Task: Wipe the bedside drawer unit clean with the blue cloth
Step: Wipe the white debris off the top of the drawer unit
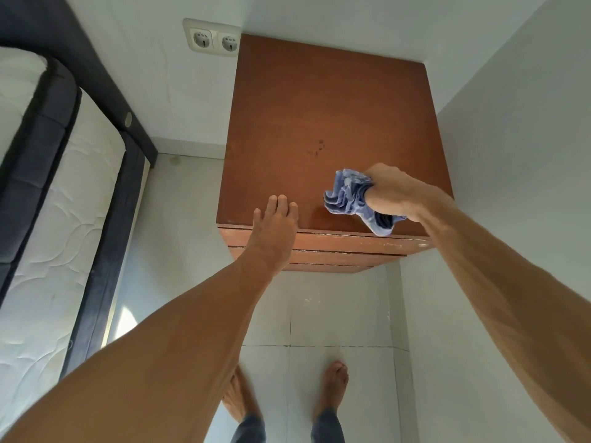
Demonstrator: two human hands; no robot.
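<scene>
The brown wooden bedside drawer unit [323, 107] stands in the room's corner, seen from above, with small dark specks near the middle of its top. My right hand [388, 191] grips the bunched blue cloth [350, 198] over the front right part of the top, the cloth hanging past the front edge. My left hand [275, 230] lies flat with straight fingers on the front left edge of the top. Thin edges of the drawer fronts show below the top.
A bed with a white mattress [54, 219] and dark frame runs along the left. A double wall socket [212, 39] sits behind the unit's left corner. White walls close in behind and on the right. My bare feet [331, 388] stand on white floor tiles.
</scene>
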